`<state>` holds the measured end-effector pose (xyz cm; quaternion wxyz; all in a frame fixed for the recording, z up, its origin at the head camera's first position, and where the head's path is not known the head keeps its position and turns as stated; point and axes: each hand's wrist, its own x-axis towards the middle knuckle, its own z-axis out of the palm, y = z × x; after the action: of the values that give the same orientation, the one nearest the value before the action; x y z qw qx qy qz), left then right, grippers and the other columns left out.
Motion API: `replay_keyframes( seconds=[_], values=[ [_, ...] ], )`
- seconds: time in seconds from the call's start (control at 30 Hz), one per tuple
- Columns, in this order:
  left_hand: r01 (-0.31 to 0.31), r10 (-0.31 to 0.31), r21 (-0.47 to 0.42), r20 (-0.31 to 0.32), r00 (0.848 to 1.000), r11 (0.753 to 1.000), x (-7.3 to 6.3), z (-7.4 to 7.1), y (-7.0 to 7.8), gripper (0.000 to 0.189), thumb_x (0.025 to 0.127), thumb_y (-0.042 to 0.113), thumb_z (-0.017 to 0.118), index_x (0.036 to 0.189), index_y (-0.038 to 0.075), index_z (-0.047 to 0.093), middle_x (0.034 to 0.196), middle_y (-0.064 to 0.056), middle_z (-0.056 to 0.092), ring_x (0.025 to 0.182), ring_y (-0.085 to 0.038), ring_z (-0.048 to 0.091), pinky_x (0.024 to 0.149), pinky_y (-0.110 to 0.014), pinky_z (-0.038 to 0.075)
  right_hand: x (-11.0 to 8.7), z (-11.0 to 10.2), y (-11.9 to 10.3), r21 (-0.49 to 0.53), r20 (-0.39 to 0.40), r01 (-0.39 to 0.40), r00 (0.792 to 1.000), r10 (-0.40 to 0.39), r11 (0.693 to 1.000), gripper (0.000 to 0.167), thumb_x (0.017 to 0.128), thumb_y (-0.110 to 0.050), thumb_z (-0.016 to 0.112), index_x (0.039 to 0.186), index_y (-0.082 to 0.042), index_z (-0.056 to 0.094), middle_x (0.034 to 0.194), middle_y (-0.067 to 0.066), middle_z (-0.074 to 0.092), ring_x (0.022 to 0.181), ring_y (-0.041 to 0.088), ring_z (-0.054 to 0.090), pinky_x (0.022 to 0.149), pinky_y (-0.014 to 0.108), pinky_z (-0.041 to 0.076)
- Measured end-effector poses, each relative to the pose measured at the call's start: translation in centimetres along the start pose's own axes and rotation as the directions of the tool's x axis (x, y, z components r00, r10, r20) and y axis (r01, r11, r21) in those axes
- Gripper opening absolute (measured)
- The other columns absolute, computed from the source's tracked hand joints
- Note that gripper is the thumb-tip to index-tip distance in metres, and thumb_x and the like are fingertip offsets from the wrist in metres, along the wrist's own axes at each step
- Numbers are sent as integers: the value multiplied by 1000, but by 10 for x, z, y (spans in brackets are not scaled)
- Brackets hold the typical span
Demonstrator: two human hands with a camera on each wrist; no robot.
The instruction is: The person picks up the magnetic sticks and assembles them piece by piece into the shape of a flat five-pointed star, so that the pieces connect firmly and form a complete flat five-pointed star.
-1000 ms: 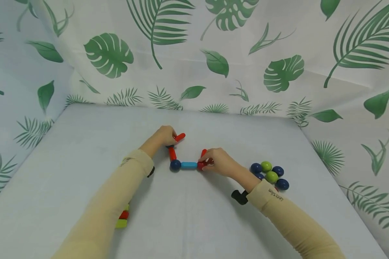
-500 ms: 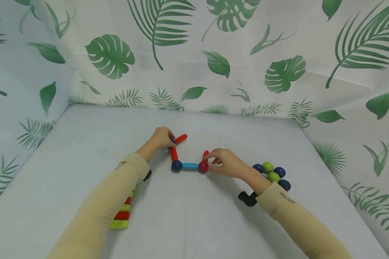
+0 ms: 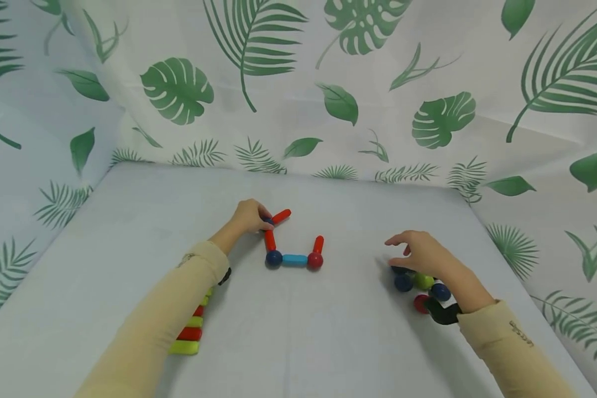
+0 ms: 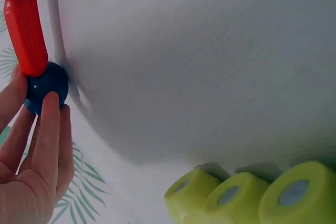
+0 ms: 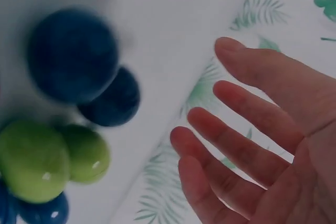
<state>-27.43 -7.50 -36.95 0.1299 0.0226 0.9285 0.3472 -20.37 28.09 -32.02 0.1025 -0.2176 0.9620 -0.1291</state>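
Note:
My left hand (image 3: 250, 216) grips a dark blue ball (image 4: 49, 88) at the far left corner of a chain of rods and balls. From that ball one red rod (image 3: 281, 216) points up and right, and another red rod (image 4: 26, 34) leads to a second blue ball (image 3: 273, 258). A light blue rod (image 3: 294, 260) joins this to a red ball (image 3: 315, 261), which bears a further red rod (image 3: 318, 244). Over a cluster of loose balls, my right hand (image 3: 423, 253) has its fingers spread and holds nothing. Closest to it are blue balls (image 5: 73, 55) and green balls (image 5: 34, 160).
Green and red rods (image 3: 189, 334) lie in a row by the left forearm, which partly hides them. A loose red ball (image 3: 421, 303) sits at the cluster's near side, beside the right wrist's black strap (image 3: 443, 312). Leaf-printed cloth (image 3: 298, 110) borders the white tabletop.
My right hand has let go of the red ball and moved right to the loose balls. The left hand stays on its blue ball. The head view has shifted slightly.

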Motion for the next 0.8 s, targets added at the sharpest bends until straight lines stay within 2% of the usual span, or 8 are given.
replay_keyframes(
  seconds=[0.13, 0.4, 0.57, 0.8],
  values=[
    [5, -5, -1, -17, 1000, 1000, -2, 1, 0, 31, 78, 15, 73, 106, 3, 67, 106, -12, 61, 97, -23, 53, 82, -29, 47, -4, 0, 11, 25, 41, -39, 998, 38, 999, 36, 77, -13, 72, 108, 3, 63, 103, 22, 60, 75, 21, 60, 66, 36, 50],
    [-9, 9, 0, -18, 1000, 1000, 0, 3, -1, 30, 78, 15, 73, 105, 4, 68, 105, -12, 62, 96, -23, 53, 81, -30, 46, -2, 12, 20, 43, 89, -98, 992, 94, 994, 32, 74, -9, 74, 102, 5, 65, 97, 18, 62, 88, 33, 59, 75, 44, 49],
    [-28, 28, 10, -21, 999, 1000, 0, 3, 0, 30, 78, 14, 73, 105, 3, 68, 105, -12, 63, 98, -23, 54, 81, -31, 47, 1, 15, 20, 43, 104, -133, 986, 128, 990, 28, 74, -6, 73, 99, 5, 65, 92, 16, 62, 85, 31, 58, 75, 44, 49],
    [-24, 24, 4, -26, 999, 1000, -1, 4, 1, 30, 78, 13, 73, 106, 3, 68, 107, -12, 63, 99, -24, 54, 83, -31, 47, 16, 11, 18, 31, 149, -96, 985, 90, 995, 25, 75, -5, 72, 98, 3, 66, 93, 14, 63, 90, 34, 57, 79, 45, 47]
  ],
)
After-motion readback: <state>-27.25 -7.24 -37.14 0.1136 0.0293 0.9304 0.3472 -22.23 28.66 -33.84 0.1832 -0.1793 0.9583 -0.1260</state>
